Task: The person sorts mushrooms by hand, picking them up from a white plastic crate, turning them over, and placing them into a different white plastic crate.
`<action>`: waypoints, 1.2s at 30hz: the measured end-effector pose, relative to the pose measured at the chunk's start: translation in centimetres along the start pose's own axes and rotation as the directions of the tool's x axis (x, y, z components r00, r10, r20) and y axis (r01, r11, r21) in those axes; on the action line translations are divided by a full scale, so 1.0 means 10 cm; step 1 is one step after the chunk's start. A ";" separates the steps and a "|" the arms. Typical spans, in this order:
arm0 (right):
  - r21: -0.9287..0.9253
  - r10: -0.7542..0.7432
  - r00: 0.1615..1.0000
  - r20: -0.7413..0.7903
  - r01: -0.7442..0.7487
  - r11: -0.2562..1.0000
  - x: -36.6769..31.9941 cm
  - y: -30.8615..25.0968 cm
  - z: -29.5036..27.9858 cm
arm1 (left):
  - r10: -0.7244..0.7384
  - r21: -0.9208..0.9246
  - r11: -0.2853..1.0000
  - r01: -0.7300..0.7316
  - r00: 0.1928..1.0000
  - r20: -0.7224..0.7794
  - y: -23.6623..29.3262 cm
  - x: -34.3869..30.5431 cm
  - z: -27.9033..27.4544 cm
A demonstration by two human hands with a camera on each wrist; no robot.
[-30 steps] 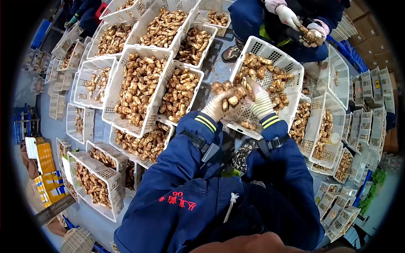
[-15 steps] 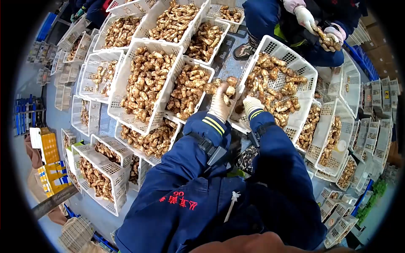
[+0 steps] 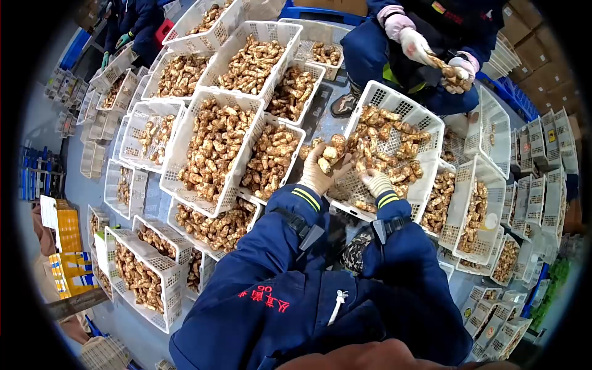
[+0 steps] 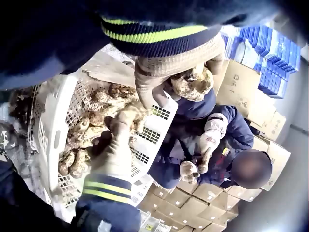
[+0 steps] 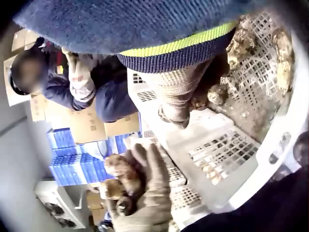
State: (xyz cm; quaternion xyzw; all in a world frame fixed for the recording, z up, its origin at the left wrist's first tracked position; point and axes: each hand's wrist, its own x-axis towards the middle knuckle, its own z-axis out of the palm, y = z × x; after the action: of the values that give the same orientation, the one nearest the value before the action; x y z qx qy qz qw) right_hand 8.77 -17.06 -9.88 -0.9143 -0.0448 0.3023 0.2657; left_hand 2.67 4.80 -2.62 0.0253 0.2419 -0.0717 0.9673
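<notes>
Cupping mushrooms (image 3: 337, 143) beside the left rim of the crate (image 3: 404, 106), the left hand (image 3: 317, 175) half-curls, seemingly cradling several together — the right hand (image 3: 376, 182) sits inside, its grip unclear.

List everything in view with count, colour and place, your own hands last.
front crate: one, white, right of centre
other crates: many, white, both sides
mushrooms: too many to count, brown and cream, mostly in crates
people: two, navy clothing, opposite and upper left
cartons: several, brown, upper right
yellow boxes: a few, yellow, far left
sleeves: two, navy with yellow stripes, lower centre
left hand: one, cream glove, holding mushrooms
right hand: one, cream glove, in front crate, grip unclear
</notes>
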 end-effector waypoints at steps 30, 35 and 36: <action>-0.089 -0.691 0.654 -0.307 0.703 0.705 -1.50 -1.15 0.01 | 0.144 -0.024 0.990 -0.142 0.973 0.178 0.80 -1.96 -0.72; -0.008 -0.537 0.818 -0.204 0.548 0.837 -1.43 -0.72 0.23 | 0.278 -0.033 0.958 -0.284 0.952 -0.127 0.96 -2.75 -2.02; 0.113 -0.499 0.845 -0.193 0.525 0.844 -1.34 -0.55 0.32 | 0.320 -0.043 0.941 -0.335 0.924 -0.209 0.96 -2.86 -2.28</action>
State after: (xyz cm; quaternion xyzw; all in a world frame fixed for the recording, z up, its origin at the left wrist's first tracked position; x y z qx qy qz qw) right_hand -3.53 -14.18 -2.16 -0.8652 -0.2422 0.1503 0.4125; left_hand -31.43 19.83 -9.14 0.0348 0.3324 0.1033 0.9368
